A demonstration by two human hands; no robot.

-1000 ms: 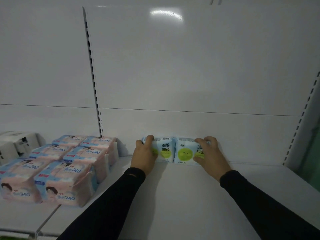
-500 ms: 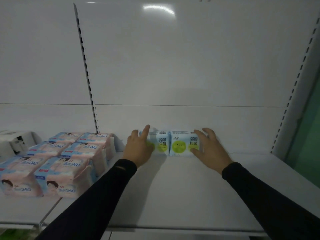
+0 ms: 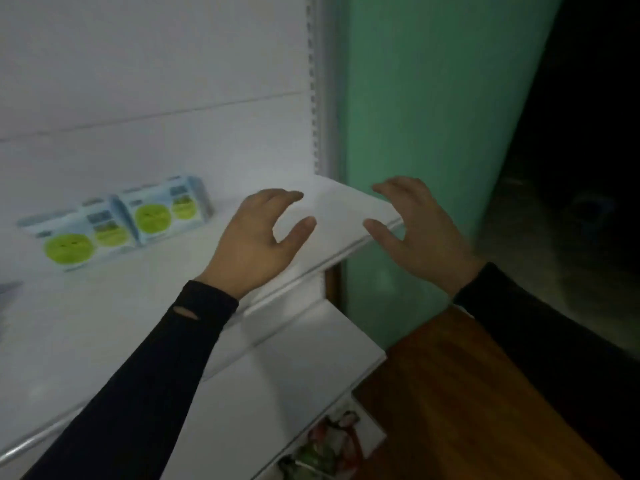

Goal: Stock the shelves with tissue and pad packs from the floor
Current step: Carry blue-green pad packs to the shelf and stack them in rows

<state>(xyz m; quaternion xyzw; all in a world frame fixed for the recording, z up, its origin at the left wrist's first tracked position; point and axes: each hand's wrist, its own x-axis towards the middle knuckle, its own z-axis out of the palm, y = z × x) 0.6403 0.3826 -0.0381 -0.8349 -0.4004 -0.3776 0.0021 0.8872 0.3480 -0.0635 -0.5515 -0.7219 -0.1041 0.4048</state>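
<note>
Two light-blue pad packs with green round faces stand side by side against the back panel of the white shelf (image 3: 104,341): the left pack (image 3: 74,237) and the right pack (image 3: 166,211). My left hand (image 3: 258,240) hovers over the shelf to the right of the packs, fingers loosely curved, holding nothing. My right hand (image 3: 419,230) hangs just past the shelf's right end, fingers spread and relaxed, also holding nothing. Both hands are apart from the packs.
A green wall (image 3: 433,116) rises right of the shelf upright (image 3: 317,98). A lower white shelf (image 3: 277,393) juts out below, with colourful packs (image 3: 332,441) under it. Brown wooden floor (image 3: 467,410) lies at lower right; the far right is dark.
Both hands have let go of the two pad packs and pulled back to the right. The view has swung right, so the packs now sit at the left.
</note>
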